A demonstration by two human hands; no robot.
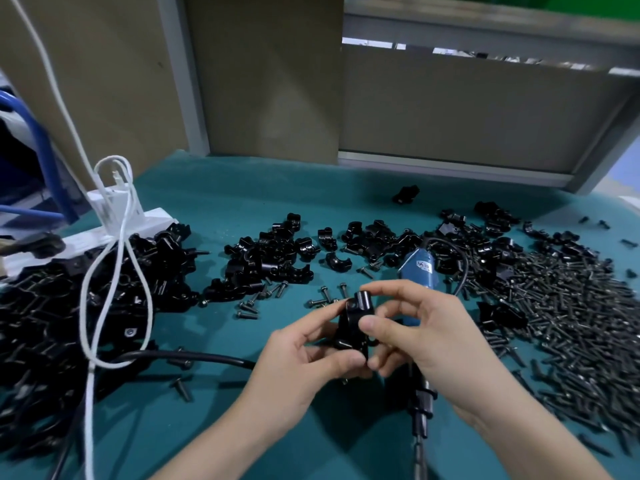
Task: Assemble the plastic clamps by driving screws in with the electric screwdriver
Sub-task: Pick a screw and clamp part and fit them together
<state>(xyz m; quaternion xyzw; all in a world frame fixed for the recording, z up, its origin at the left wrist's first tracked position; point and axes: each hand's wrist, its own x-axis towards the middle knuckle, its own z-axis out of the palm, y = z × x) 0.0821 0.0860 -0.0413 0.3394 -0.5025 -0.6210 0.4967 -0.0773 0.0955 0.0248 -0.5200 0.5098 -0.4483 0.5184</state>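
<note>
Two hands meet over the teal desk (311, 188), both holding one black plastic clamp (351, 320) between them, raised off the surface. The left hand (304, 355) grips its lower part with thumb and curled fingers. The right hand (429, 327) pinches its upper part between thumb and forefinger.

The electric screwdriver (420, 268) lies on the desk under the right hand. Its blue body shows beyond the fingers and its black chuck sticks out below the wrist; whether the palm touches it cannot be told.

Right of the right hand spreads a wide heap of dark screws (571, 323). Beyond both hands lie loose clamp halves (273, 258), with a few stray screws just past the fingertips.

Left of the left hand sits a big pile of black clamps (52, 323). A white cable (89, 410) loops over it and a black cord (194, 357) runs toward the left wrist.
</note>
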